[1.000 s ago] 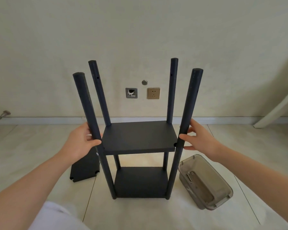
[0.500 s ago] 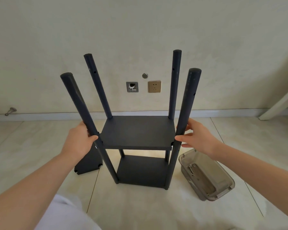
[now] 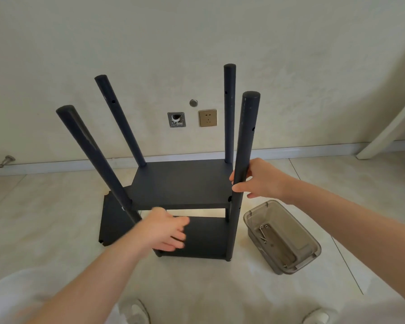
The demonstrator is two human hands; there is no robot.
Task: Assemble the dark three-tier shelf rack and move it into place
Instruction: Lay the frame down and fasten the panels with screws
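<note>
The dark rack point(image 3: 180, 183) stands on the tiled floor with two shelf boards mounted and four poles rising above the upper board. My right hand point(image 3: 260, 180) grips the near right pole point(image 3: 244, 146) just above the upper board. My left hand point(image 3: 166, 230) hangs blurred in front of the rack below the upper board, fingers relaxed and holding nothing, clear of the near left pole point(image 3: 91, 153). A third dark shelf board point(image 3: 114, 220) lies flat on the floor to the left, partly hidden behind the rack.
A clear grey plastic box point(image 3: 282, 237) with screws and a tool sits on the floor right of the rack. Behind are the wall with a socket point(image 3: 207, 118), an open wall box point(image 3: 176, 119) and the skirting. A white slanted frame point(image 3: 388, 136) leans at far right. My shoes show below.
My left hand has let go of the near left pole and dropped down and right in front of the rack. The camera has risen, looking more steeply down. My right hand keeps its hold.
</note>
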